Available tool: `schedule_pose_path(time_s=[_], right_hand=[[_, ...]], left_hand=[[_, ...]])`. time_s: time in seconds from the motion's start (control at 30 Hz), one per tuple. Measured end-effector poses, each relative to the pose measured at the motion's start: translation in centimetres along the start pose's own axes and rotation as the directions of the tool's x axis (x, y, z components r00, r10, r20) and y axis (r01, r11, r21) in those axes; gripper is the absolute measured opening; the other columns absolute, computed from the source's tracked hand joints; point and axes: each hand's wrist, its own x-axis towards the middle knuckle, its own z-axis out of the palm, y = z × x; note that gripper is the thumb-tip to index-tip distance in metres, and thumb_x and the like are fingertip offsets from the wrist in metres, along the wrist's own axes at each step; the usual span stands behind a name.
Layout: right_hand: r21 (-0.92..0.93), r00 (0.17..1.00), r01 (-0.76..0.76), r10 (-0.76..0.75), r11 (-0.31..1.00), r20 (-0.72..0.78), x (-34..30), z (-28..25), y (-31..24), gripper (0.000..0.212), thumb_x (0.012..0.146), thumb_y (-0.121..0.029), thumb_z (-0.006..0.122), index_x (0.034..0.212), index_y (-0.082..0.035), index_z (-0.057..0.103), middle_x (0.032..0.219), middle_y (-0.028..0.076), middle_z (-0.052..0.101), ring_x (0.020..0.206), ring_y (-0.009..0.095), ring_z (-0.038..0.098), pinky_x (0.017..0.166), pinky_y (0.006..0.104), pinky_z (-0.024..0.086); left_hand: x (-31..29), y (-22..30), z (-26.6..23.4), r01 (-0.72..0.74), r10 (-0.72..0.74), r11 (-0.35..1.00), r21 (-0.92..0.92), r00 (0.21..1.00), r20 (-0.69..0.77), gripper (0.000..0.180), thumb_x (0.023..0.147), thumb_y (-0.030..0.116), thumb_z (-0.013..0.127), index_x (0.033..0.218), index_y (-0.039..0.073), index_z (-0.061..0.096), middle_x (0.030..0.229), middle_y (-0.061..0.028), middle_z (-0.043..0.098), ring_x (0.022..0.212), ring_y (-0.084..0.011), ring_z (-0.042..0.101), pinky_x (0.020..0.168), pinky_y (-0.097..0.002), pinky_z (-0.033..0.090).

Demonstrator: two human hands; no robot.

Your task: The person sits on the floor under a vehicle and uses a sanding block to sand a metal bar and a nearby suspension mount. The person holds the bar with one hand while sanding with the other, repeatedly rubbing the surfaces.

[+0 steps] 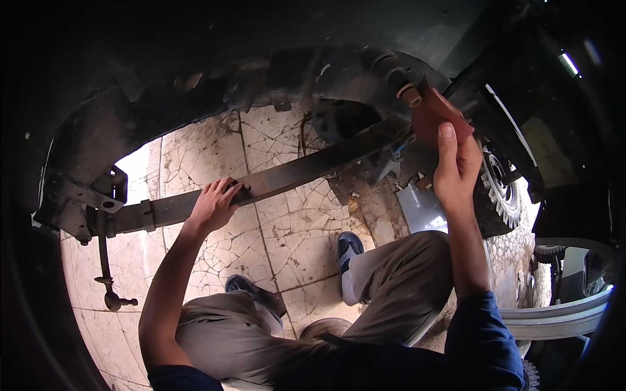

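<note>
My right hand (458, 166) is raised at the upper right, closed on a reddish-brown folded sheet (435, 116) that looks like sandpaper. My thumb presses flat on its face, and the fingers are mostly behind it. The sheet's upper left edge is beside a brownish cylindrical metal end (409, 96) on the dark underside. My left hand (214, 205) grips a long flat dark steel bar, seemingly a leaf spring (297, 174), with its fingers curled over the top next to a small bolt-like stub (242, 193). The bar slants up from left to right.
A dark curved vehicle frame (254, 78) arches overhead. At the left, a rod with a ball joint (116, 301) hangs from a bracket (107, 195). Cracked tiles (215, 254) cover the floor. Toward the right are a toothed gear (502, 189), a metal sheet (420, 207) and a pale rim (554, 320).
</note>
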Motion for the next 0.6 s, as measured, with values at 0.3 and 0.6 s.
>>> schedule_pose_path(time_s=[0.3, 0.6], right_hand=[[-0.064, 0.987, 0.162, -0.161, 0.985, 0.012, 0.5, -0.3, -0.5, 0.029, 0.101, -0.010, 0.050, 0.123, 0.004, 0.062, 0.123, 0.015, 0.064, 0.115, 0.022, 0.059, 0.100, 0.0324, 0.043], [0.063, 0.996, -0.084, 0.082, 0.994, 0.032, 0.0, -0.2, 0.6, 0.032, 0.103, -0.012, 0.048, 0.129, 0.004, 0.057, 0.129, 0.012, 0.061, 0.114, 0.015, 0.057, 0.099, 0.0274, 0.043]], left_hand=[[0.2, -0.1, -0.1, 0.026, -0.025, 0.999, -0.023, 0.998, 0.055, 0.065, 0.080, 0.012, 0.073, 0.140, 0.013, 0.047, 0.139, -0.0112, 0.044, 0.128, -0.0319, 0.045, 0.108, -0.0422, 0.038], [0.1, -0.3, 0.3, -0.005, 0.004, 1.000, 0.009, 1.000, 0.015, 0.066, 0.080, 0.013, 0.073, 0.140, 0.013, 0.047, 0.138, -0.0119, 0.046, 0.125, -0.0311, 0.047, 0.106, -0.0416, 0.038]])
